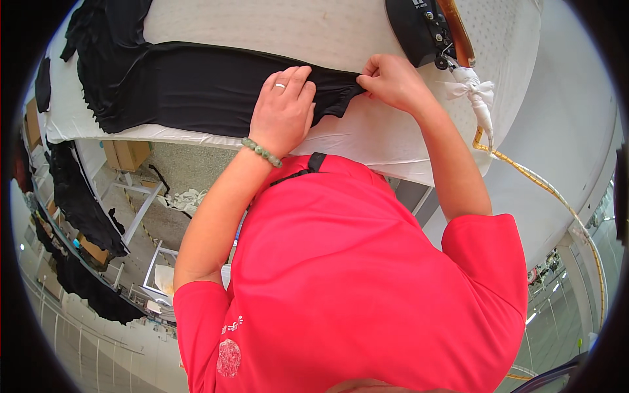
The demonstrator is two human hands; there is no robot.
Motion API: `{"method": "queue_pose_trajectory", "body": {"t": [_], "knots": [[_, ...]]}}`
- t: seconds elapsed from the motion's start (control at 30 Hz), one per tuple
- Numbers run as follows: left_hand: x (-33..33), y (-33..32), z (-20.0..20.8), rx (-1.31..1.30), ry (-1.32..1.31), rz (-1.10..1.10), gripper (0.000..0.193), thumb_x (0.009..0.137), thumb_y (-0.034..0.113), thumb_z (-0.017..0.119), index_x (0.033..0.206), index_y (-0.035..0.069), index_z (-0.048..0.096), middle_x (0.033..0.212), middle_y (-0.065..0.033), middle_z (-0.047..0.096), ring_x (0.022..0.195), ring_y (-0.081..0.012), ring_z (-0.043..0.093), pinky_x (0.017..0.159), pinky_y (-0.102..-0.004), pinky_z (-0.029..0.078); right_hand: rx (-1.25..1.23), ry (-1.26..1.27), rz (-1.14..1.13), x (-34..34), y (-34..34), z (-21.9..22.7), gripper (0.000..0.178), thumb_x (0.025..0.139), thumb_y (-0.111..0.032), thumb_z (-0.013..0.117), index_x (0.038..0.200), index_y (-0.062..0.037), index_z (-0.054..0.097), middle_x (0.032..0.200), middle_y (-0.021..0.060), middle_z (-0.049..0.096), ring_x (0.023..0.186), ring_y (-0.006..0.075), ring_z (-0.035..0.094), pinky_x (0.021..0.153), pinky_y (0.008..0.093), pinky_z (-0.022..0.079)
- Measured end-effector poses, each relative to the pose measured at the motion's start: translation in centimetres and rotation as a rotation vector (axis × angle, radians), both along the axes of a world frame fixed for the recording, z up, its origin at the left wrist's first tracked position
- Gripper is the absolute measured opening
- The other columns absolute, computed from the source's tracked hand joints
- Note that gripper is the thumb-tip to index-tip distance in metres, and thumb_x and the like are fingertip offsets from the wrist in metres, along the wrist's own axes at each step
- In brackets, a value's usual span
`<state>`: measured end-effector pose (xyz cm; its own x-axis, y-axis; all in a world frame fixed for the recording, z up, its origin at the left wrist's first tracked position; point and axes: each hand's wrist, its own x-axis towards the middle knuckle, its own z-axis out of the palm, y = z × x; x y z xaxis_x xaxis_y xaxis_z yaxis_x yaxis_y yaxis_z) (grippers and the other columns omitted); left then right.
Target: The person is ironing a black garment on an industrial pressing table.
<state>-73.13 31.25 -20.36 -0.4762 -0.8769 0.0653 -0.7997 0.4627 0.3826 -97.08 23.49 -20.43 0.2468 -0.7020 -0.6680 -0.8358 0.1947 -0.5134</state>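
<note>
A black garment (203, 85) lies on the white padded table, its long sleeve-like part stretched from left to right. My left hand (282, 114), with a ring and a green bead bracelet at the wrist, rests palm down on this part, fingers laid out flat. At its narrow right end, my right hand (390, 82) pinches the gathered edge of the fabric between thumb and fingers. The rest of the garment bunches up toward the far left.
Beyond my right hand stands a black iron (419, 33) with a brown handle. White cloth (473, 92) is tied round its cord, and a yellow hose (524, 171) runs off to the right. Black garments (82, 196) hang at the left, near a cardboard box (128, 154).
</note>
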Motion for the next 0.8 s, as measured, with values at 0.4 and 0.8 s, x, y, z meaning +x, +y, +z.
{"method": "queue_pose_trajectory", "body": {"t": [0.4,0.8], "knots": [[-3.7,-0.1,-1.1,0.007,-0.024,-0.203,0.024,0.093,0.016,0.055,0.114,0.005,0.059,0.143,-0.0162,0.055,0.132,-0.0288,0.052,0.112,-0.0490,0.038,-0.024,0.147,0.054,0.8,-0.2,1.2,0.019,0.086,-0.019,0.068,0.090,-0.0001,0.071,0.071,0.0097,0.071,0.065,0.0202,0.071,0.064,0.0339,0.055],[-5.6,0.5,-1.1,-0.051,-0.233,-0.217,0.034,0.093,0.016,0.054,0.125,0.004,0.054,0.147,-0.0183,0.052,0.130,-0.0276,0.052,0.107,-0.0475,0.042,-0.571,0.590,-0.260,-1.3,-6.8,6.0,0.042,0.088,-0.032,0.073,0.123,-0.0103,0.066,0.086,0.0068,0.070,0.086,0.0280,0.070,0.077,0.0395,0.054]]}}
